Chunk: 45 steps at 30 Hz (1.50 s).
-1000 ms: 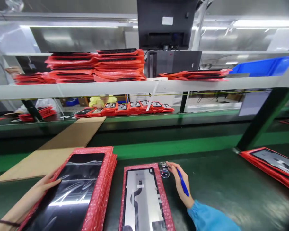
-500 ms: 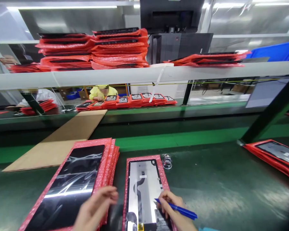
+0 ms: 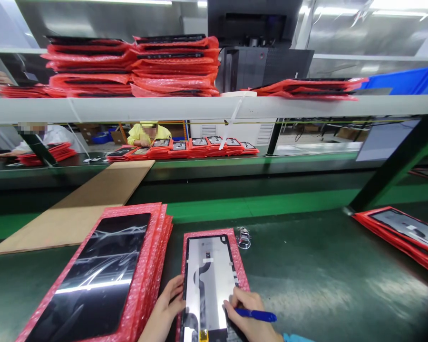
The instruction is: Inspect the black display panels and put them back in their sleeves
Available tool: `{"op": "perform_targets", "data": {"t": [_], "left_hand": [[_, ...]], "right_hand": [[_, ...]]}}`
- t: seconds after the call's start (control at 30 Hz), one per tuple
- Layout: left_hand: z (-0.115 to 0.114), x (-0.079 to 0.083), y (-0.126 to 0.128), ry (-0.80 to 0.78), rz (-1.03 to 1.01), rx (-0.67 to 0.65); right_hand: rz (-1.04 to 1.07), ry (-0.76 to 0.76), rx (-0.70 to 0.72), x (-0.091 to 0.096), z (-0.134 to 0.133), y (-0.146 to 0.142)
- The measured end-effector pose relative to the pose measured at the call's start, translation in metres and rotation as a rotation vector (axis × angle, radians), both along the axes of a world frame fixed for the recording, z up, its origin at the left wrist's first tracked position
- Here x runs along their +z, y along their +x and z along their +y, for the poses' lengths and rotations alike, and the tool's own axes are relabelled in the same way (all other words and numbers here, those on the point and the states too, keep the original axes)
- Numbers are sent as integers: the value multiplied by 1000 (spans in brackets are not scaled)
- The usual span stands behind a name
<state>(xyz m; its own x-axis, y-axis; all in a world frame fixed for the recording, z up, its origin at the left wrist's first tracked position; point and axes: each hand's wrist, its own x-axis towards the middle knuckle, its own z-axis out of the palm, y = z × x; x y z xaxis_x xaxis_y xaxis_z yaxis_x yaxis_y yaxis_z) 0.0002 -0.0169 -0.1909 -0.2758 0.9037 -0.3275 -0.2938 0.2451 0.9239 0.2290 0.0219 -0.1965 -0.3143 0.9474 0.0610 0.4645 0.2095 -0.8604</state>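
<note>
A silver panel (image 3: 207,280) lies face down on a red bubble-wrap sheet (image 3: 240,273) on the green bench in front of me. My left hand (image 3: 166,308) rests on the panel's left edge with its fingers spread. Over the panel's lower right part, my right hand (image 3: 248,318) is closed around a blue pen (image 3: 256,314). To the left is a stack of red bubble-wrapped dark panels (image 3: 100,278). A small clear tape dispenser (image 3: 243,237) sits just beyond the panel's top right corner.
A cardboard sheet (image 3: 78,209) lies at the back left. More red-wrapped panels (image 3: 403,232) sit at the right edge. An overhead shelf (image 3: 199,108) carries stacks of red-wrapped panels and a monitor (image 3: 251,21). Other workers sit beyond the far conveyor.
My left hand moved from the stack onto the silver panel's left edge. My right hand came back from the tape dispenser with the pen and settled over the panel's lower part.
</note>
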Motion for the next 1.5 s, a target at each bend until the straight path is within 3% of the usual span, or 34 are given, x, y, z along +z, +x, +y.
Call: {"op": "perform_targets", "data": {"t": [0.2, 0.37, 0.5, 0.6, 0.7, 0.87, 1.13, 1.27, 1.4, 1.5], "left_hand": [[7, 20, -2, -79, -112, 24], [20, 43, 13, -105, -189, -50], [34, 44, 39, -47, -204, -153], [39, 42, 47, -20, -144, -131], [38, 49, 42, 27, -38, -61], [29, 85, 34, 158, 74, -46], [24, 142, 40, 287, 71, 45], [26, 159, 40, 332, 31, 75], [30, 168, 36, 384, 43, 76], [34, 174, 33, 396, 82, 82]], "right_hand": [[103, -30, -53, -4, 3, 0], [304, -146, -126, -2, 12, 2], [447, -231, -90, 2, 16, 2], [525, -240, -96, 3, 16, 8], [613, -170, -196, 8, 19, 24], [723, -70, -291, 40, 27, 48], [865, -227, -20, 110, 23, 38], [822, -165, 27, 132, 20, 36], [603, 61, -65, 153, 21, 33], [505, 142, -23, 162, 26, 30]]}}
